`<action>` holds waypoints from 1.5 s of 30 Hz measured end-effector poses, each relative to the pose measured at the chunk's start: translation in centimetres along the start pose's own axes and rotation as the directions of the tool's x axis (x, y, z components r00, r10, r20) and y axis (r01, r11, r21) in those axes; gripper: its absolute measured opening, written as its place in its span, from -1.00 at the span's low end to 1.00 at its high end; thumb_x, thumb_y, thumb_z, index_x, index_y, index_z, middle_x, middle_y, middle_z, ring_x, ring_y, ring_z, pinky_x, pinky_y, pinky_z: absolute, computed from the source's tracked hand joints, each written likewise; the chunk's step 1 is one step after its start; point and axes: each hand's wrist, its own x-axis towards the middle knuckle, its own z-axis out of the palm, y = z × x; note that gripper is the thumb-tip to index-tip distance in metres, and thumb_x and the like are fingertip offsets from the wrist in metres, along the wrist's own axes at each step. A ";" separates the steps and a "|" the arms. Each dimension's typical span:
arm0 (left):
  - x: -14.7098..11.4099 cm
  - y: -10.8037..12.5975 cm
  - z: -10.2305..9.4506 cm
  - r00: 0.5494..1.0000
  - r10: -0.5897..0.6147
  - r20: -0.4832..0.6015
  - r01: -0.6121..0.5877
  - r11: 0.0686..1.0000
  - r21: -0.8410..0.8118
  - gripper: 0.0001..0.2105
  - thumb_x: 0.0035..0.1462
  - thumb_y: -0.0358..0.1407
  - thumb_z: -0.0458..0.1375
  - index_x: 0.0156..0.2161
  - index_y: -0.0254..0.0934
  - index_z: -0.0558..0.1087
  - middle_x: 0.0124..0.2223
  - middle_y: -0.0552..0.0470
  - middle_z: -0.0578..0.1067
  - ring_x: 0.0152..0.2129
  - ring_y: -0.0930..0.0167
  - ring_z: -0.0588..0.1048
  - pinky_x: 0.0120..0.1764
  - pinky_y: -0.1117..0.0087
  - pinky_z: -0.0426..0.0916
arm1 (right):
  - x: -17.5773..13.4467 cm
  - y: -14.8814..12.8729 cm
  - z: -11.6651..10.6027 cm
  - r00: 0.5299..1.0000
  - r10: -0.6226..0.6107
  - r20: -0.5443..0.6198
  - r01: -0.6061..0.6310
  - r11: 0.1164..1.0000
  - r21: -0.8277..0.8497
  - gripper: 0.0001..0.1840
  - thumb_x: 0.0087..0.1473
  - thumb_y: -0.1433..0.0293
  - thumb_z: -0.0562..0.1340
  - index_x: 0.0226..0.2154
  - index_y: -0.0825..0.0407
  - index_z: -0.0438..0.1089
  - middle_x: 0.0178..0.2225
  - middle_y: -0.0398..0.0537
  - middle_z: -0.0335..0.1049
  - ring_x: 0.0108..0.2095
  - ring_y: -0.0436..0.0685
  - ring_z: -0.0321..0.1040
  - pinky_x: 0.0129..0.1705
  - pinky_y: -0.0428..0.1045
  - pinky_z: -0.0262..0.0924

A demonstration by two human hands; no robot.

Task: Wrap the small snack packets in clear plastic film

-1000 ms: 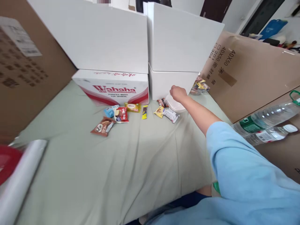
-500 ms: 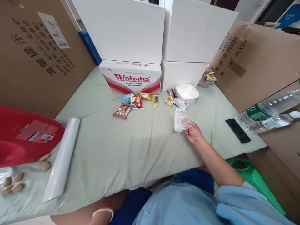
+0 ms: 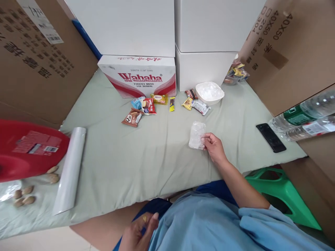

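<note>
My right hand (image 3: 213, 146) pinches a crumpled clear plastic bag (image 3: 196, 135) that lies on the pale green sheet (image 3: 146, 153). My left hand (image 3: 137, 233) is low by my lap with its fingers curled, apparently holding nothing. Behind the bag stands a white bowl (image 3: 209, 93) with more clear bags in it. Several small snack packets (image 3: 146, 106) lie in a row before the Wahaha box (image 3: 138, 75), and two more packets (image 3: 197, 105) sit beside the bowl.
A roll of clear film (image 3: 70, 169) and a red tub (image 3: 23, 153) with several nuts (image 3: 24, 195) lie at the left. White boxes (image 3: 206, 28) and cardboard boxes (image 3: 290, 52) wall the back and sides. A black phone (image 3: 270, 137), water bottles (image 3: 303, 120) and a green stool (image 3: 280, 195) are at the right.
My right hand drew back from the white bowl with a clear bag and lowered it onto the sheet. My left hand has come into view by my lap.
</note>
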 end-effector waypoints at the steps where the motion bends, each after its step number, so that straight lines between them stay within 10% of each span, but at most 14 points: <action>1: 0.5 1.8 0.0 0.994 0.077 -0.073 -0.080 0.996 -0.036 -0.43 0.35 0.23 -0.01 -0.47 -0.17 0.41 -0.48 0.04 0.47 -0.48 0.34 0.46 -0.34 0.38 0.38 | -0.2 0.2 0.3 1.000 -0.014 0.012 0.014 1.000 -0.007 -0.67 -0.03 0.11 0.44 -0.30 -0.06 0.43 -0.51 -0.25 0.37 -0.54 0.01 0.22 -0.49 -0.06 0.15; 5: 5.8 8.6 1.5 0.815 0.436 -0.381 -0.450 0.891 0.058 -0.72 0.31 -0.02 0.22 -0.12 -0.19 0.53 -0.16 -0.08 0.55 -0.30 0.31 0.52 -0.22 0.32 0.46 | -1.5 0.1 1.4 0.993 -0.076 0.095 0.085 0.992 -0.093 -0.69 0.05 0.09 0.41 -0.34 -0.07 0.40 -0.49 -0.24 0.36 -0.52 0.02 0.24 -0.44 -0.04 0.17; 8: 10.9 11.9 3.6 0.704 0.590 -0.395 -0.588 0.797 0.141 -0.54 0.19 -0.07 0.33 0.13 -0.21 0.49 0.17 -0.25 0.47 0.02 0.16 0.51 0.07 0.09 0.46 | -2.8 -0.3 1.6 0.981 -0.093 0.172 0.129 0.970 -0.206 -0.73 0.12 0.10 0.38 -0.34 -0.08 0.42 -0.49 -0.21 0.36 -0.49 0.05 0.25 -0.41 -0.02 0.16; 15: 14.7 12.2 6.2 0.888 0.419 -0.189 -0.455 0.863 -0.221 -0.81 0.29 -0.17 0.17 -0.32 -0.21 0.49 -0.33 0.02 0.48 -0.45 0.38 0.45 -0.35 0.38 0.32 | -4.7 0.2 0.2 0.977 0.028 0.213 0.003 0.989 -0.147 -0.58 0.18 -0.07 0.32 -0.28 -0.07 0.40 -0.40 -0.16 0.41 -0.49 0.02 0.28 -0.51 -0.07 0.15; 21: 13.6 11.7 6.3 0.905 0.392 -0.166 -0.426 0.842 -0.331 -0.71 0.30 -0.04 0.17 -0.30 -0.22 0.52 -0.30 0.01 0.49 -0.39 0.37 0.43 -0.29 0.37 0.28 | -4.8 1.5 0.3 0.941 0.143 0.306 -0.101 0.983 -0.151 -0.40 -0.06 0.06 0.51 -0.02 -0.07 0.42 -0.19 -0.09 0.48 -0.40 0.03 0.36 -0.53 -0.08 0.31; 27: 13.7 11.1 6.1 0.975 0.201 -0.098 -0.220 0.783 -0.581 -0.52 0.28 0.17 0.15 -0.41 -0.21 0.38 -0.46 0.10 0.37 -0.46 0.39 0.31 -0.35 0.37 0.22 | -4.6 1.6 0.5 0.936 0.125 0.330 -0.071 0.983 -0.170 -0.70 0.05 0.10 0.42 -0.29 -0.04 0.49 -0.46 -0.20 0.36 -0.47 0.02 0.28 -0.45 -0.06 0.31; 35: 12.7 11.1 5.8 0.971 0.189 -0.146 -0.238 0.782 -0.576 -0.66 0.16 0.04 0.31 -0.23 -0.23 0.53 -0.27 0.01 0.58 -0.30 0.33 0.49 -0.18 0.35 0.37 | -5.6 1.2 1.3 0.956 0.014 0.292 0.065 0.964 -0.257 -0.57 -0.02 0.12 0.49 -0.12 -0.09 0.51 -0.27 -0.12 0.52 -0.27 0.12 0.43 -0.21 0.03 0.36; 40: 12.8 10.2 5.3 0.986 0.024 -0.165 -0.147 0.594 -0.791 -0.73 0.01 -0.12 0.40 -0.30 -0.22 0.47 -0.27 0.07 0.57 -0.30 0.38 0.50 -0.15 0.37 0.40 | -4.9 0.9 0.7 0.976 0.022 0.217 0.007 0.991 -0.132 -0.71 0.04 0.07 0.42 -0.33 -0.09 0.50 -0.47 -0.20 0.33 -0.46 0.07 0.25 -0.42 -0.02 0.25; 45: 12.9 10.9 3.6 0.997 0.002 0.081 0.077 0.263 -0.962 -0.52 0.03 0.10 0.37 -0.11 -0.22 0.50 -0.07 -0.07 0.61 -0.14 0.26 0.59 -0.13 0.28 0.50 | -5.2 0.1 0.0 0.966 0.001 0.258 0.027 0.994 -0.106 -0.69 0.02 0.05 0.45 -0.32 -0.10 0.53 -0.49 -0.20 0.30 -0.47 0.07 0.20 -0.40 -0.02 0.19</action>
